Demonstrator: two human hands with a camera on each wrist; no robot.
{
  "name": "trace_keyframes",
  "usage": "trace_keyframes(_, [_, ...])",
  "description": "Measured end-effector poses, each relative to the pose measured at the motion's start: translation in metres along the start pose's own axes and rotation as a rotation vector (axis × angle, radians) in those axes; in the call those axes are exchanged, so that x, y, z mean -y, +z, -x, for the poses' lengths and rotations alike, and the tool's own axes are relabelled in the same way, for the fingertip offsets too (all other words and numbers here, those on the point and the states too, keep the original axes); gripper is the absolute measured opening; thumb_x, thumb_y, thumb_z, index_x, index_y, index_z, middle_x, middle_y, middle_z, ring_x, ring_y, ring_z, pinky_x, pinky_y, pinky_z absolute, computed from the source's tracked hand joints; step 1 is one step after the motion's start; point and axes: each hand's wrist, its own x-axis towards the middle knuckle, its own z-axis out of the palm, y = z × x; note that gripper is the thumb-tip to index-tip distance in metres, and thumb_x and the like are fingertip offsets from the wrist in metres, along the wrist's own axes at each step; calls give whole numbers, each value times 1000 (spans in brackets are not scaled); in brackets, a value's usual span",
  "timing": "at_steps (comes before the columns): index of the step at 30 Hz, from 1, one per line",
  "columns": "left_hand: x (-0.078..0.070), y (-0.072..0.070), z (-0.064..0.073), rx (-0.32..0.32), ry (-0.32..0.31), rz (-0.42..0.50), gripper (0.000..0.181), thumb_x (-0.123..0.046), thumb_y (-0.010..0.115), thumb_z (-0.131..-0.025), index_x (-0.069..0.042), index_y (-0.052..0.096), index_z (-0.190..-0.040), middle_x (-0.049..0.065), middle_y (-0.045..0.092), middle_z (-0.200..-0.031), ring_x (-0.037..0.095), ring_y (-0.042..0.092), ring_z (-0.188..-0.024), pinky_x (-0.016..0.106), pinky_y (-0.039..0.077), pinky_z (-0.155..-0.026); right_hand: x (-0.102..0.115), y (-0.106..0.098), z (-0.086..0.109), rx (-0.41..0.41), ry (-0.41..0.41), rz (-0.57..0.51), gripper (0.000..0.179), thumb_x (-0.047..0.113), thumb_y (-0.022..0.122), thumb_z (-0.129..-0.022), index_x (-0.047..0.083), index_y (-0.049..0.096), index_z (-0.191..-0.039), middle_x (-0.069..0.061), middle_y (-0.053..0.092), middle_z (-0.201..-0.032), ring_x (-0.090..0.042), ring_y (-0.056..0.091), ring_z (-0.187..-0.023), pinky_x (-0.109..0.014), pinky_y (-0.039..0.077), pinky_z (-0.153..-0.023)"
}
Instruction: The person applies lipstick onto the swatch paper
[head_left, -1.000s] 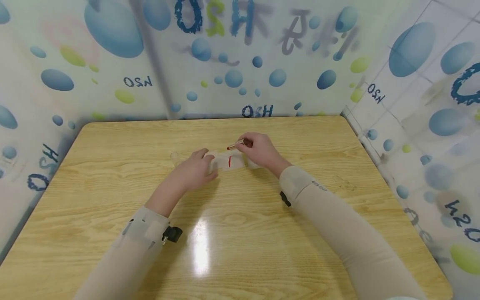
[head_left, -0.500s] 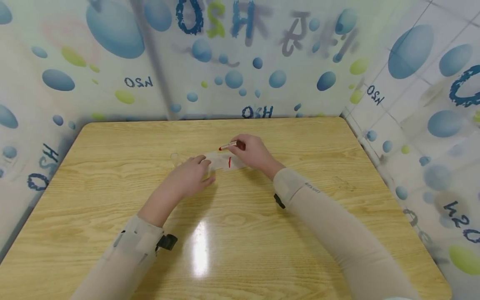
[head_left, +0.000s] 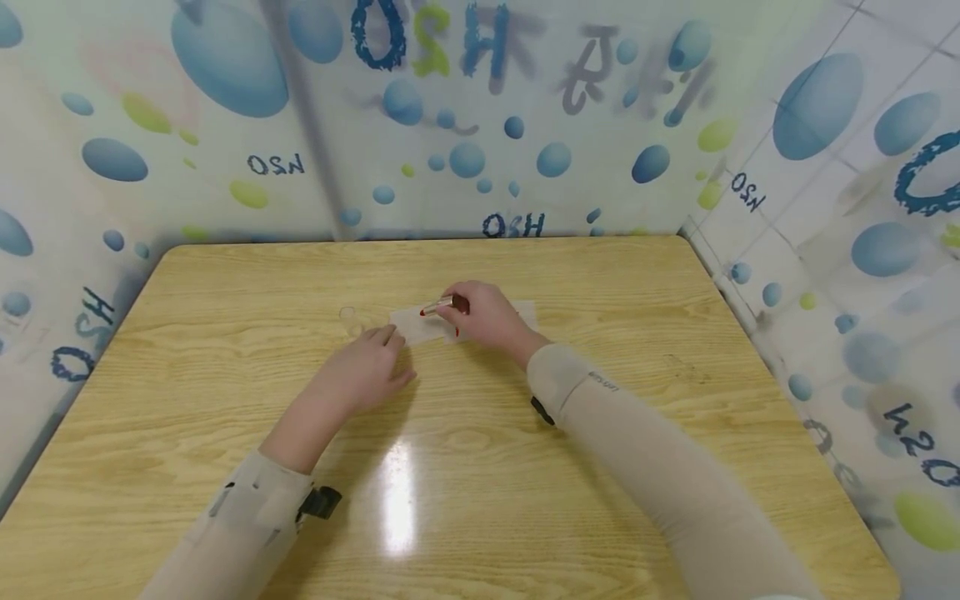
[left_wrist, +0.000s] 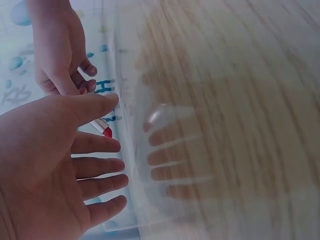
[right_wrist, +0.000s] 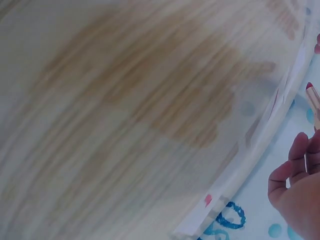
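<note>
My right hand (head_left: 483,312) pinches an uncapped red lipstick (head_left: 438,306) with a pale metallic tube, its red tip pointing left. The tip stands close over a white paper strip (head_left: 412,325) lying across the middle of the table. Part of a red stroke (head_left: 457,332) shows on the strip beneath the right hand, which hides much of the paper. At the strip's left end are the fingertips of my left hand (head_left: 360,373). In the left wrist view, the fingers of the left hand (left_wrist: 55,155) are extended and hold nothing, with the lipstick (left_wrist: 106,129) beyond them.
Everything sits on a glossy wooden table (head_left: 465,467) with a bright light reflection near the front. A faint ring-like mark (head_left: 347,314) lies left of the paper. Walls with a bubble print (head_left: 465,158) border the table behind and at both sides.
The right hand has moved left and down with the lipstick, now covering most of the red stroke and exposing the strip's right end. The left hand has drawn back left, uncovering the strip's left end.
</note>
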Motion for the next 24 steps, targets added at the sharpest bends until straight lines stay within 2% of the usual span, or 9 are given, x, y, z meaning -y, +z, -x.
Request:
trace_keyframes(7, [3, 5, 2, 44, -4, 6, 66, -39, 60, -109, 12, 51, -150, 32, 44, -163, 51, 43, -151, 61, 39, -125, 5, 11, -8, 22, -19, 82, 31, 37, 63, -109, 13, 73, -126, -3, 68, -102, -19, 57, -87, -32, 48, -77])
trace_keyframes(17, [4, 5, 5, 94, -17, 34, 64, -38, 58, -110, 10, 51, -152, 30, 40, -166, 51, 39, -154, 61, 36, -126, 12, 16, -12, 35, 38, 136, 32, 40, 61, -109, 17, 71, -130, 0, 67, -111, -18, 59, -96, -36, 52, -87])
trace_keyframes(24, [6, 5, 5, 94, -19, 21, 64, -38, 58, -110, 9, 51, -152, 29, 39, -167, 50, 39, -155, 61, 37, -126, 15, 20, -16, 33, 45, 163, 35, 41, 63, -108, 15, 71, -131, -1, 68, -111, -19, 60, -98, -37, 54, -91])
